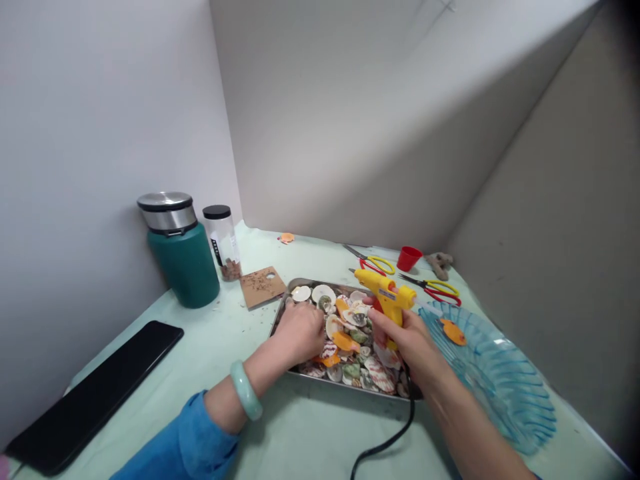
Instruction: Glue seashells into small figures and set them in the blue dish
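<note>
A metal tray (345, 388) full of mixed seashells (350, 360) lies in front of me, with white, orange, green and striped ones among them. My left hand (303, 332) is over the tray's left part, fingers curled down among the shells; its fingertips are hidden, so I cannot make out what they hold. Gripped in my right hand (407, 340) is a yellow hot glue gun (385, 288), held above the tray's right side with its nozzle pointing up and left. A clear glue stick sticks out of its back, and its black cord (387, 443) trails toward me.
To the right lies a blue ribbed glass plate (530, 400) with an orange shell piece (453, 332) on it. Scissors (435, 288), a red cup (409, 258) and a driftwood-like piece (440, 265) are behind. At left stand a green flask (185, 263), a jar (223, 243), a board (263, 287) and a black slab (100, 393).
</note>
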